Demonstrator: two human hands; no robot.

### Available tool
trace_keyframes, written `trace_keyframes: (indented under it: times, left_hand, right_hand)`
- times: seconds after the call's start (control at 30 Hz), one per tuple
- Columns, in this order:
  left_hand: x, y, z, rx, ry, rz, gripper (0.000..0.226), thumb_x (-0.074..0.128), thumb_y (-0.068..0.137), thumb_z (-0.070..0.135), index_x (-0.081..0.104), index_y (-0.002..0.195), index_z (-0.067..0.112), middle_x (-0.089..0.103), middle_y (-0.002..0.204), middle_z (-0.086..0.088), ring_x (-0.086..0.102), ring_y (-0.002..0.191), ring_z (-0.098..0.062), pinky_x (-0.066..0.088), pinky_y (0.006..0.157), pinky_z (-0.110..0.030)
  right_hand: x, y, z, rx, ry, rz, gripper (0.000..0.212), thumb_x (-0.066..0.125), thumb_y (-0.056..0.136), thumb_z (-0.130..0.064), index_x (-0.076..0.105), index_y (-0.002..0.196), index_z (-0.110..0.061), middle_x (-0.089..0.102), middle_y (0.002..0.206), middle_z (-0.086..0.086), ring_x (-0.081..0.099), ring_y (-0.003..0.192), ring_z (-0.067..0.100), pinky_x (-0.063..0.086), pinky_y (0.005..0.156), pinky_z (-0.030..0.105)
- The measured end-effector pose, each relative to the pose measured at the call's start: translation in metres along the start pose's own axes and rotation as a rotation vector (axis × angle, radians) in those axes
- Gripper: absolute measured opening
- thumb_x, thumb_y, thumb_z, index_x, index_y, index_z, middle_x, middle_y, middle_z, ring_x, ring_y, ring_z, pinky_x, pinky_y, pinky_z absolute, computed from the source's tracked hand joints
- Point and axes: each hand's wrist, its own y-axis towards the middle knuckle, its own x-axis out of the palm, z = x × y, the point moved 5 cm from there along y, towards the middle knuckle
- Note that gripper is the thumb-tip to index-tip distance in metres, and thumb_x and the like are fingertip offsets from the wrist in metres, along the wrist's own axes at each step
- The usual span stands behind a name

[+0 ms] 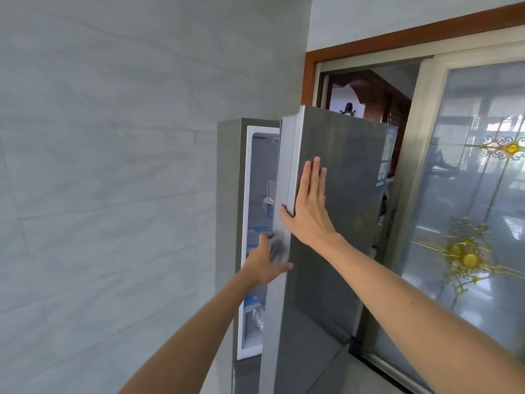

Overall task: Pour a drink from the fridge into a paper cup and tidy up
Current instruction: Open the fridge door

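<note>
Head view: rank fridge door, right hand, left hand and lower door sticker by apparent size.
1. fridge door, by far.
2. right hand, flat on it.
3. left hand, curled round a blurred clear bottle, so it only looks smaller.
4. lower door sticker.

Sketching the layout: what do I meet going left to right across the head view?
Tiled wall → fridge cabinet → left hand gripping a blurred clear bottle → right hand flat on the fridge door → glass sliding door.
</note>
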Motion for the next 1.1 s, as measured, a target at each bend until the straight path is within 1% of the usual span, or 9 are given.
trace_keyframes:
  times: [0.2,0.37,0.57,0.7,0.77,0.87,1.0,1.03,1.1]
  left_hand:
    - [0.016,-0.010,0.014,0.032,0.080,-0.041,0.101,0.079,0.073,0.055,0.022,0.149,0.023,0.042,0.149,-0.004,0.049,0.130,-0.027,0.046,0.108,-0.046]
    - [0.035,-0.020,0.043,0.104,0.007,-0.097,0.100,0.079,0.078,0.047,0.017,0.154,0.025,0.039,0.154,-0.004,0.047,0.134,-0.028,0.045,0.109,-0.044]
    - [0.066,-0.040,0.081,0.141,-0.081,-0.095,0.099,0.080,0.079,0.044,0.017,0.154,0.027,0.038,0.153,-0.007,0.046,0.133,-0.027,0.044,0.107,-0.039]
    - [0.096,-0.054,0.109,0.151,-0.126,-0.103,0.095,0.080,0.080,0.039,0.019,0.152,0.029,0.042,0.149,-0.008,0.046,0.124,-0.020,0.043,0.101,-0.034]
    - [0.114,-0.062,0.122,0.159,-0.142,-0.117,0.095,0.081,0.080,0.038,0.019,0.152,0.029,0.043,0.149,-0.008,0.047,0.124,-0.020,0.044,0.103,-0.035]
    - [0.137,-0.074,0.141,0.159,-0.161,-0.132,0.097,0.081,0.080,0.037,0.019,0.154,0.028,0.042,0.148,-0.008,0.048,0.128,-0.024,0.045,0.108,-0.042]
    - [0.178,-0.081,0.176,0.182,-0.196,-0.159,0.095,0.079,0.083,0.034,0.017,0.154,0.028,0.042,0.141,-0.005,0.045,0.119,-0.017,0.043,0.099,-0.032]
    - [0.184,-0.082,0.183,0.196,-0.188,-0.175,0.094,0.078,0.084,0.034,0.016,0.154,0.028,0.042,0.141,-0.006,0.044,0.119,-0.018,0.041,0.098,-0.031]
    - [0.252,-0.086,0.245,0.268,-0.209,-0.313,0.093,0.077,0.085,0.032,0.016,0.154,0.027,0.042,0.144,-0.010,0.044,0.119,-0.020,0.041,0.098,-0.031]
  right_hand:
    - [-0.029,-0.024,0.021,-0.058,0.040,0.020,0.108,0.060,0.093,-0.041,-0.031,0.145,-0.015,-0.035,0.155,0.004,-0.019,0.148,0.033,0.004,0.122,0.049]
    - [-0.058,-0.047,0.045,-0.071,0.064,0.012,0.104,0.058,0.095,-0.037,-0.031,0.145,-0.014,-0.033,0.157,0.007,-0.019,0.149,0.028,0.000,0.122,0.043]
    - [-0.101,-0.081,0.082,-0.067,0.053,0.027,0.098,0.053,0.097,-0.038,-0.023,0.151,-0.008,-0.026,0.161,0.008,-0.011,0.151,0.023,-0.004,0.114,0.026]
    - [-0.132,-0.107,0.110,-0.063,0.037,0.032,0.090,0.049,0.099,-0.038,-0.017,0.152,-0.007,-0.018,0.163,0.009,-0.005,0.149,0.018,0.004,0.113,0.023]
    - [-0.149,-0.119,0.129,-0.066,0.007,0.048,0.087,0.047,0.100,-0.037,-0.014,0.152,-0.006,-0.012,0.164,0.013,0.004,0.150,0.022,0.010,0.114,0.026]
    - [-0.171,-0.138,0.155,-0.025,-0.065,0.070,0.082,0.049,0.099,-0.032,-0.002,0.153,0.001,0.003,0.162,0.021,0.023,0.146,0.035,0.030,0.112,0.034]
    - [-0.212,-0.163,0.187,0.025,-0.134,0.052,0.079,0.052,0.097,-0.025,0.005,0.152,0.005,0.011,0.160,0.025,0.032,0.140,0.040,0.042,0.107,0.042]
    - [-0.219,-0.168,0.192,0.030,-0.186,0.056,0.079,0.053,0.096,-0.023,0.006,0.152,0.005,0.011,0.159,0.026,0.034,0.139,0.041,0.044,0.105,0.043]
    - [-0.281,-0.201,0.249,0.119,-0.353,0.134,0.080,0.055,0.092,-0.017,0.008,0.153,0.002,0.013,0.158,0.027,0.040,0.133,0.043,0.050,0.099,0.045]
